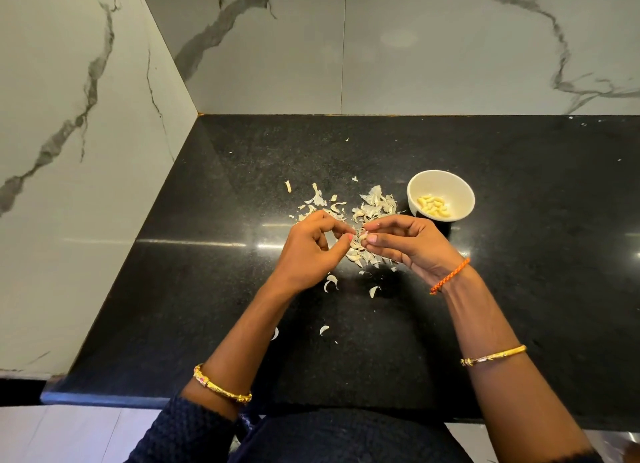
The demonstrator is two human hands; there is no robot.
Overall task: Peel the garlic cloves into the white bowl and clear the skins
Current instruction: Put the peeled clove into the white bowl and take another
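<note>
Above the speckled black stone counter (214, 289), the left hand (311, 251) and right hand (405, 244) both pinch one small pale garlic clove (361, 237) between fingertips, over the loose papery skins (370, 206). Light, firm and probably slick once bared, it is best nipped at its ends; peeled cloves (433, 205) already lie in the small round white bowl (464, 192) just right.

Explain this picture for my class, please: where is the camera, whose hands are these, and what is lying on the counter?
There is no machine here. The camera sits on a person's head, looking down at their own two hands. The left hand and right hand together pinch one garlic clove, peeling it. Papery garlic skins lie scattered on the black counter. To the right stands a white bowl holding peeled cloves.
</note>
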